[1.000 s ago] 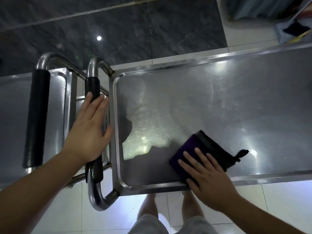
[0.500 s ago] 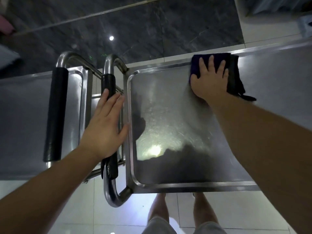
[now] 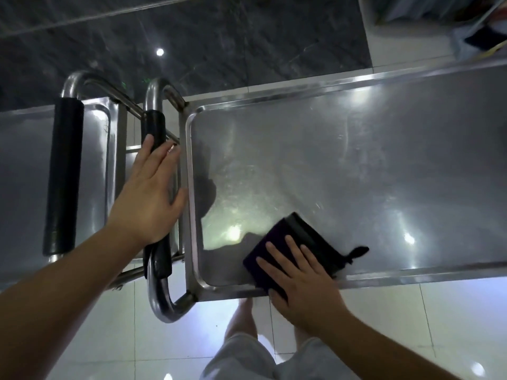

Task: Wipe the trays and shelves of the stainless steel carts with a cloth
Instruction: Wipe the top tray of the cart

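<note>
— Steel tray (image 3: 356, 165), near edge: the right hand (image 3: 304, 283), fingers flat, presses the dark cloth (image 3: 290, 242) there.
— And the left hand (image 3: 151, 193)?
— Open, resting on the cart handle (image 3: 155, 127); the unwiped length runs rightward.

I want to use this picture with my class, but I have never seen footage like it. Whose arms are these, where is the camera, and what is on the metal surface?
No machine here: a person wears a camera on the head, looking down at their own arms, with their legs below. The left hand rests flat, fingers straight, on the black-padded handle of a steel cart. The right hand presses a folded dark cloth flat onto the cart's top tray, near its closest rim. Nothing else lies on the tray that shows. A second cart with its own padded handle stands to the left.
</note>
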`<state>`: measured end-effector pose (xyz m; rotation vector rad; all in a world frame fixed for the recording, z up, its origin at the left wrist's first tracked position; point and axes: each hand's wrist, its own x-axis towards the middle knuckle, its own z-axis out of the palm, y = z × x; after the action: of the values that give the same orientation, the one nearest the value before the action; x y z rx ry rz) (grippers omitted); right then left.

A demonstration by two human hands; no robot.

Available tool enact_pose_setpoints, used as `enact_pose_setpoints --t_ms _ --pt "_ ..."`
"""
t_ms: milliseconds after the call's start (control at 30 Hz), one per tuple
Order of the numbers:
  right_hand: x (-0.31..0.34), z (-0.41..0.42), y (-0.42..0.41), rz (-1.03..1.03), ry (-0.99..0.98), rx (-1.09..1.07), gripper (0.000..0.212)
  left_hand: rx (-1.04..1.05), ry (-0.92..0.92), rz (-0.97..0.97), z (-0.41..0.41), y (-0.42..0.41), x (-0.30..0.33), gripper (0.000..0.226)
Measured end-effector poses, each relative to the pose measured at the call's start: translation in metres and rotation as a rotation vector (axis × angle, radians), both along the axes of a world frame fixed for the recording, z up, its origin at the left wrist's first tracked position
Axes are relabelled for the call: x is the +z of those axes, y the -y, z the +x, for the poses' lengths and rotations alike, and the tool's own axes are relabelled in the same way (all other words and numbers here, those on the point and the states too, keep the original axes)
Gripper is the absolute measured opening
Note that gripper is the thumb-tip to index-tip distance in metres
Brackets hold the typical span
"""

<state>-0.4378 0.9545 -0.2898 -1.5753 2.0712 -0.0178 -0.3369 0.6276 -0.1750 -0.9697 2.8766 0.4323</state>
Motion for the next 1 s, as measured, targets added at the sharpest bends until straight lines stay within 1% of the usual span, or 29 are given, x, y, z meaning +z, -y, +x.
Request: enact_pose_setpoints --t_ms 133,233,300,367,433,567,700,767,867,1000 --pt "0.0 -0.048 -0.059 0.066 -0.1 -0.182 0.062 -0.012 -0.019 -0.007 0.002 0.002 -0.002 0.074" --pt "-0.001 -0.085 -0.079 0.132 -0.142 -0.416 0.064 -0.01 -0.019 -0.008 0.001 0.001 -0.002 0.073" --pt "-0.001 -0.085 -0.074 0.147 -0.156 -0.566 0.066 -0.012 -0.018 -0.014 0.001 0.0 -0.001 0.073" --pt "0.0 -0.064 -0.058 0.124 -0.138 -0.634 0.068 -0.012 -0.016 -0.018 0.0 0.0 -0.001 0.073" --pt "0.003 -0.029 -0.035 0.073 -0.097 -0.54 0.068 0.001 -0.018 -0.015 0.0 -0.001 -0.001 0.072" --pt "0.0 0.05 0.02 -0.046 0.031 -0.187 0.064 0.01 -0.014 -0.019 -0.001 -0.002 0.0 0.071" --pt "0.003 0.105 0.079 -0.052 0.152 0.022 0.058 0.002 0.003 -0.028 -0.001 -0.002 0.0 0.071" --pt "0.004 0.11 0.09 -0.051 0.168 0.06 0.058 -0.002 0.004 -0.032 -0.001 -0.002 0.0 0.07" --pt "0.001 0.094 0.075 -0.088 0.142 0.105 0.057 -0.017 0.0 -0.029 0.0 -0.002 -0.001 0.07" --pt "-0.006 0.039 0.012 -0.105 0.037 -0.029 0.058 -0.033 0.008 -0.02 0.0 0.001 -0.003 0.077"
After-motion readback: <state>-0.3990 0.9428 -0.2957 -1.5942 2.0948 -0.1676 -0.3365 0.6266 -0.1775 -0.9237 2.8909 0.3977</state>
